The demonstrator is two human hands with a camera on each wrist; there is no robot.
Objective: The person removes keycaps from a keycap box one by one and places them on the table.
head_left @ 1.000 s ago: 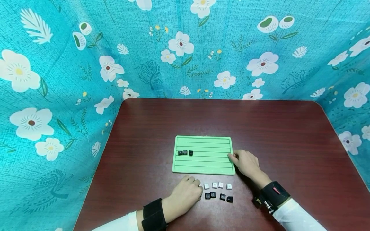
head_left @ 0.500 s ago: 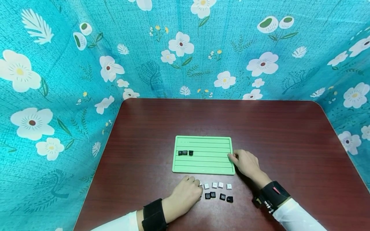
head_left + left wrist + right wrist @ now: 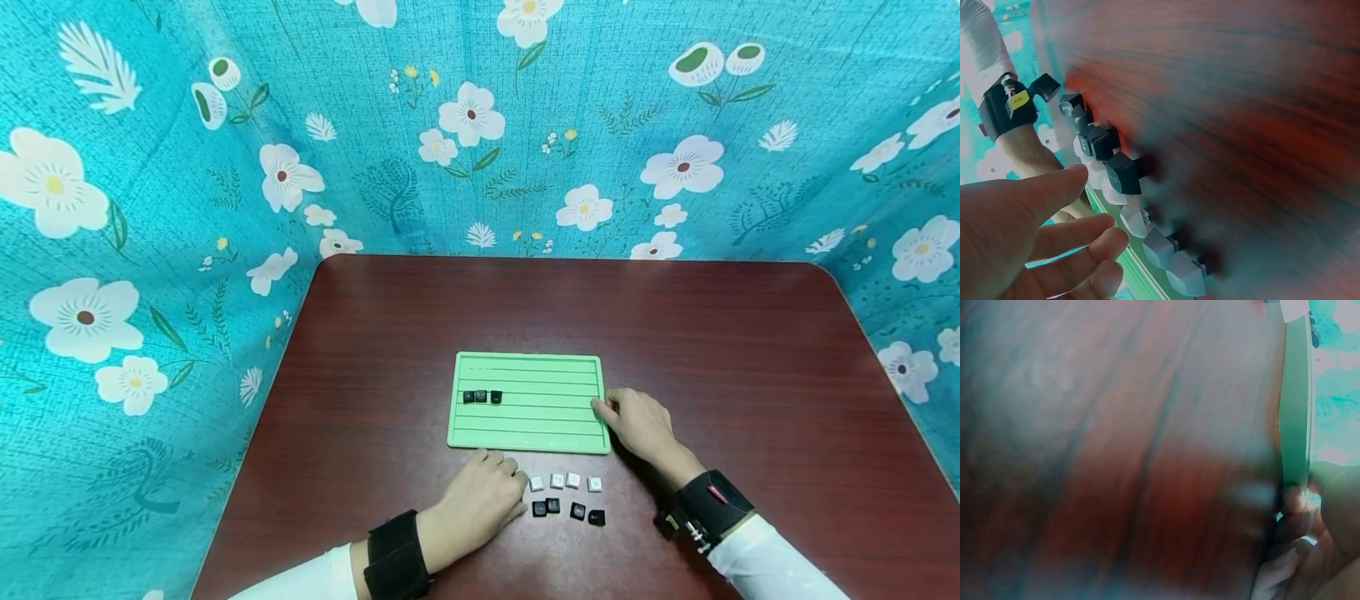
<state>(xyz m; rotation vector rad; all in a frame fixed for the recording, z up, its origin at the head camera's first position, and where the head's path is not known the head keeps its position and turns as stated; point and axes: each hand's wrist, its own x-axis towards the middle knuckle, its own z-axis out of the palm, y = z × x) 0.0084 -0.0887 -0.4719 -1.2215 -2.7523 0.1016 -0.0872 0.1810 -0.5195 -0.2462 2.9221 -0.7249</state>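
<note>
My left hand (image 3: 480,500) hovers low over the table beside the loose keycaps. In the left wrist view its thumb and fingers (image 3: 1094,244) are loosely bent, with a gap between them and nothing held. Near the fingertips lie black keycaps (image 3: 1124,174) and white keycaps (image 3: 1160,247), with the hand covering part of the white row in the head view. My right hand (image 3: 641,421) pinches the right edge of a green ridged board (image 3: 525,433), thumb on top; its fingers (image 3: 1294,500) show at the edge in the right wrist view. Three black keycaps (image 3: 481,397) sit on the board's left part.
The dark red-brown table (image 3: 375,333) has rounded far corners. A blue floral cloth (image 3: 390,150) hangs behind it and along both sides. In front of the board, a row of white keycaps (image 3: 557,481) lies above a row of black keycaps (image 3: 577,511).
My left hand has shifted slightly away from me, covering a white keycap that peeked out beside it. The right hand, the board and the other keycaps have stayed put.
</note>
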